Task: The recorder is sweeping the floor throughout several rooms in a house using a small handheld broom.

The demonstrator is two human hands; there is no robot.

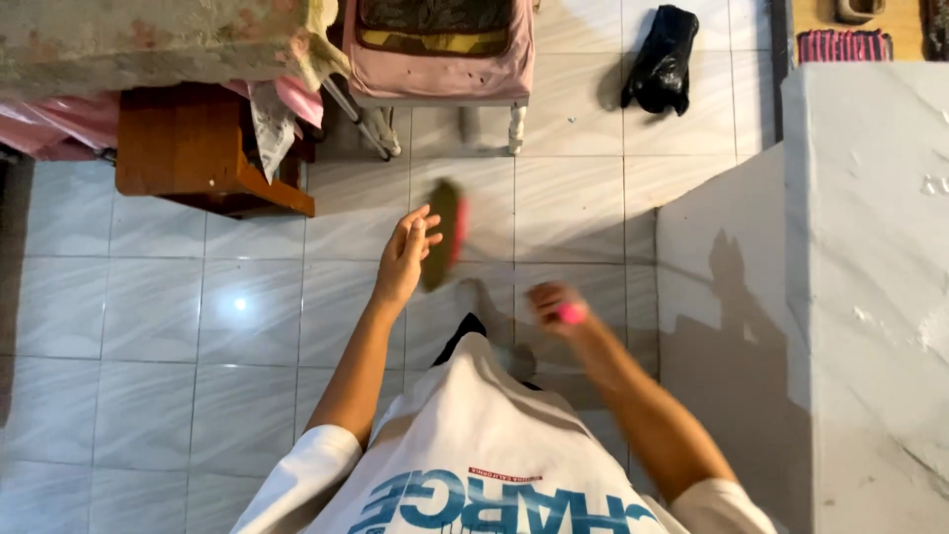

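**Brush in the air over the tiled floor**

The brush, dark with a pink edge, is blurred beside the open left hand, fingertips touching it. The right hand is closed around a pink handle, nearer and to the right.

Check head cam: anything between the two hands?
Head view: a blurred green-and-pink brush at the left hand, then bare floor tile to the right hand, which grips something pink.

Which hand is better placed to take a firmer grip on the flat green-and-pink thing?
Left, probably. The left hand already touches the flat thing; the right hand is blurred, apart, closed on a pink object.
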